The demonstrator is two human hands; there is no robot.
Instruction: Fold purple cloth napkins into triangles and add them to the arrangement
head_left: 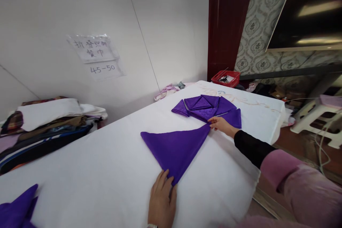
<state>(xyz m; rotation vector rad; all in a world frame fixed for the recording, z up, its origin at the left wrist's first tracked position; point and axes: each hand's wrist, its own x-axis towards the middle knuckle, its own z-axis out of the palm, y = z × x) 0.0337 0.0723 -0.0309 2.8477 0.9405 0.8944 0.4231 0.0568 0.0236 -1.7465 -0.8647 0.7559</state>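
A purple cloth [176,149] lies as a triangle on the white-covered table [107,178]. Its far right corner is pinched between the fingers and thumb of my right hand [220,124]. My left hand [162,197] rests at the near corner, fingers a little apart and lying flat on the cloth's tip and the table. Just beyond my right hand, several folded purple cloths [199,103] sit in a fan-like cluster, some overlapping.
More purple cloth [20,208] is at the lower left. Piled clothes [53,124] stand beyond the table's left edge. A red basket [226,78] with scissors sits at the far end. A white stool [317,117] is on the right.
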